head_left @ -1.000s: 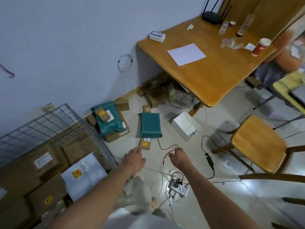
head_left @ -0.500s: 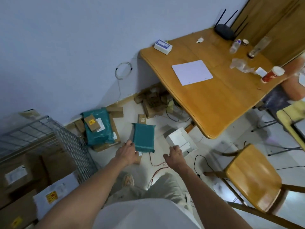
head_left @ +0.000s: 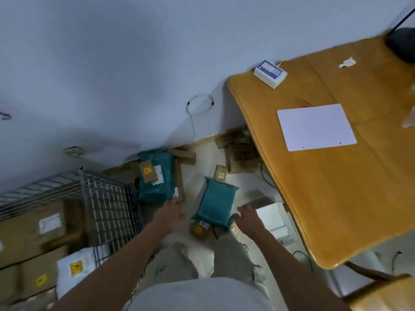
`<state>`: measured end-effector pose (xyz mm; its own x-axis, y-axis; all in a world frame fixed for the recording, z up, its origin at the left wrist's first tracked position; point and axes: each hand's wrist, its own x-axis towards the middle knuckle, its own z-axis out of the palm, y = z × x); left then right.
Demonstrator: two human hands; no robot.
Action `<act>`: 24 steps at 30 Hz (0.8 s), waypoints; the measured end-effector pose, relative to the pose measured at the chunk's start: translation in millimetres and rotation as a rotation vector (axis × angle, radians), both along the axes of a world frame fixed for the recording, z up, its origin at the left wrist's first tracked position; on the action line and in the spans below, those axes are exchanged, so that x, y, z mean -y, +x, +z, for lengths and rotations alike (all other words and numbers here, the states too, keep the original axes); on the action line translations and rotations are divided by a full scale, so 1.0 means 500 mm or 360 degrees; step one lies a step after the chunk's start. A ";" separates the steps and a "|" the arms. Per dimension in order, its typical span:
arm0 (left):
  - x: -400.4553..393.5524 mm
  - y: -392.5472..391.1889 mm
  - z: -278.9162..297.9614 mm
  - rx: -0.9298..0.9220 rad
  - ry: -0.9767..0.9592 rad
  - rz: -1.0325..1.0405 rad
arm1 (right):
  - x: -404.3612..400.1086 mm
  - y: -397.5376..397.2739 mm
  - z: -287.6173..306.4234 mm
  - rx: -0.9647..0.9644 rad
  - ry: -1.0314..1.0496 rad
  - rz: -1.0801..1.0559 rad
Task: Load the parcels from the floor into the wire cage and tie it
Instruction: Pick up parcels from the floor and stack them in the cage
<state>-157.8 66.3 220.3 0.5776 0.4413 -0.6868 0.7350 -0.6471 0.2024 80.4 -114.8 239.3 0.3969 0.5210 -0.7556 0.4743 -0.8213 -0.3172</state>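
left hand [head_left: 171, 215], right hand [head_left: 249, 217], both outstretched, empty

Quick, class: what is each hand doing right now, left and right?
Left hand: open, holding nothing, beside the teal parcel.
Right hand: open, holding nothing, on the parcel's other side.

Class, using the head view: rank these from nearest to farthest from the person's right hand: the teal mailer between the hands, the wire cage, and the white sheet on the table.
From the right hand:
1. Teal mailer, on the floor just to its left.
2. White sheet, up on the wooden table to its right.
3. Wire cage, far left, beyond the left hand.
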 end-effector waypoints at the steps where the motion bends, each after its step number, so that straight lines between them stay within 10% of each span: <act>1: -0.002 0.023 0.013 -0.0029 -0.0052 0.0041 | -0.019 0.023 -0.017 -0.0023 -0.0001 -0.0005; 15: -0.220 0.178 -0.164 0.0068 -0.0221 0.0514 | -0.194 0.230 -0.318 -0.0184 -0.0333 -0.0265; 24: -0.534 -0.018 -0.676 -0.0114 0.0498 0.1412 | -0.442 0.216 -0.737 -0.0172 -0.0344 -0.0067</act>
<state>-166.6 333.5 -117.5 -0.0966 0.8699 -0.4836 0.9893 0.1372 0.0493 188.2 106.1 -129.2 0.3260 0.3272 -0.8870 0.4108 -0.8940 -0.1788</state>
